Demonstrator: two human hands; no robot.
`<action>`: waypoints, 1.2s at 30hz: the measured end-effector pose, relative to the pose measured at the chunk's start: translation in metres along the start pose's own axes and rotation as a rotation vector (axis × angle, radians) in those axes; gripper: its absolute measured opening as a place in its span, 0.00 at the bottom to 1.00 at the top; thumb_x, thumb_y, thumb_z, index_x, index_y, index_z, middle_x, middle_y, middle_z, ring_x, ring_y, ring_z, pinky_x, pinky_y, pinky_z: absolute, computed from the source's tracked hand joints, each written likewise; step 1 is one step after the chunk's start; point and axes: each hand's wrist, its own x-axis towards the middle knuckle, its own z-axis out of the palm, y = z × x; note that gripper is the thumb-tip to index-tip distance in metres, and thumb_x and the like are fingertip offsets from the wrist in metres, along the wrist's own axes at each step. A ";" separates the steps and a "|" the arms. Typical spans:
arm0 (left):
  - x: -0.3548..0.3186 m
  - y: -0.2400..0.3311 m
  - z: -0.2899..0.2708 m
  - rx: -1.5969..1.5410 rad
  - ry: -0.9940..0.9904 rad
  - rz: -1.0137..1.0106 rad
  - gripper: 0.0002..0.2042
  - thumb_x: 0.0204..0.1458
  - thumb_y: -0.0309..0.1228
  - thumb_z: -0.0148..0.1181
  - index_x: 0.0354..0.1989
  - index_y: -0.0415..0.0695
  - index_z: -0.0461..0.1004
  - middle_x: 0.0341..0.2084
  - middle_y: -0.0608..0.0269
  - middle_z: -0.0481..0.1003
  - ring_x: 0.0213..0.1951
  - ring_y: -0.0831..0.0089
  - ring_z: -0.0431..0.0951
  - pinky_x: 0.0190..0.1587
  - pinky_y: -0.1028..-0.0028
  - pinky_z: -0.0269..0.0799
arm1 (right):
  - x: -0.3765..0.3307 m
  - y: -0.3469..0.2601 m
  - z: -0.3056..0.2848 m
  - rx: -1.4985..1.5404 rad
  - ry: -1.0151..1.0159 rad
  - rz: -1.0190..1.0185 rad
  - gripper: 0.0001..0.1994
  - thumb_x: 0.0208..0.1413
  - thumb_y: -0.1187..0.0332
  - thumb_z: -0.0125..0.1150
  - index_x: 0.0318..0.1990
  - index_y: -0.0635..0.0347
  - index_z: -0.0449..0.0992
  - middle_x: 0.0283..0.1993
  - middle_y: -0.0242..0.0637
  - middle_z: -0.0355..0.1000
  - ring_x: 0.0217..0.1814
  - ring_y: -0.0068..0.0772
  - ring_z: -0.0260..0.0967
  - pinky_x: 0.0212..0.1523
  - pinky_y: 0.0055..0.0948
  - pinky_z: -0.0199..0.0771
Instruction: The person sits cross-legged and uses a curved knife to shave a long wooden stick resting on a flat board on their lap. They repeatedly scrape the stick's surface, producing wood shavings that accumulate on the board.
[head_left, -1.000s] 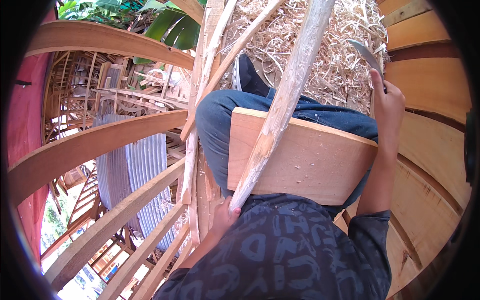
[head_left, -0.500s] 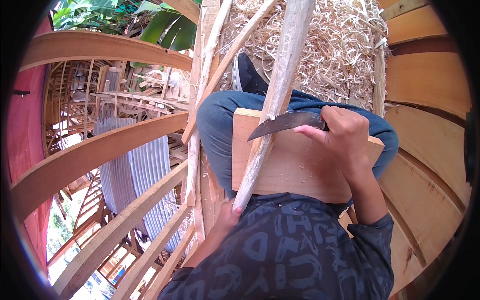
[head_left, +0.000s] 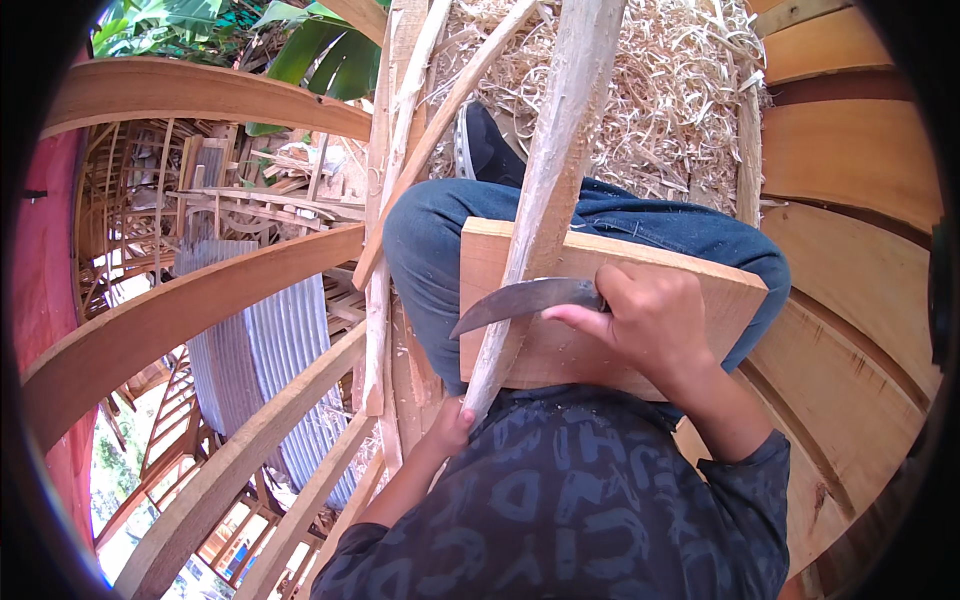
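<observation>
A long, pale whittled pole (head_left: 556, 150) slants from the top of the view down to my waist. My left hand (head_left: 456, 424) is wrapped round its near end, with most of the fingers hidden. In my right hand (head_left: 645, 318) is the handle of a curved, dark-bladed knife (head_left: 527, 298). The blade lies across the pole, tip pointing left, its near part close to my body. Beneath the pole, a thick flat wooden board (head_left: 610, 345) rests over my lap, tilted toward me.
Curly wood shavings (head_left: 680, 100) are heaped ahead beyond my legs. Curved ribs (head_left: 200, 290) stand at left, with corrugated metal sheets (head_left: 290, 350) past them. A planked wall (head_left: 850, 260) rises at right. Thin sticks (head_left: 450, 130) lean beside my knee.
My right hand has drawn the knife along the pole, toward my body and a little left. The left hand keeps its hold on the near end.
</observation>
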 end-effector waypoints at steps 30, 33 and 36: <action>0.008 -0.021 -0.006 -0.047 -0.025 0.089 0.39 0.55 0.63 0.36 0.27 0.29 0.68 0.15 0.59 0.65 0.24 0.73 0.65 0.27 0.67 0.62 | 0.034 0.008 0.001 -0.136 0.169 0.082 0.30 0.43 0.39 0.62 0.12 0.58 0.62 0.10 0.36 0.59 0.11 0.36 0.60 0.15 0.32 0.58; 0.008 -0.013 -0.007 -0.022 -0.005 0.126 0.38 0.55 0.63 0.36 0.26 0.30 0.67 0.15 0.59 0.64 0.24 0.73 0.65 0.27 0.66 0.62 | 0.040 0.020 -0.012 -0.199 0.244 0.100 0.31 0.46 0.39 0.61 0.13 0.60 0.63 0.11 0.38 0.58 0.12 0.35 0.58 0.16 0.32 0.57; 0.006 -0.017 -0.008 0.016 0.000 0.106 0.37 0.55 0.62 0.37 0.26 0.30 0.67 0.15 0.60 0.64 0.24 0.74 0.65 0.26 0.66 0.62 | 0.044 0.048 -0.015 -0.060 0.329 0.437 0.30 0.50 0.41 0.59 0.16 0.63 0.67 0.11 0.40 0.59 0.12 0.34 0.57 0.17 0.33 0.56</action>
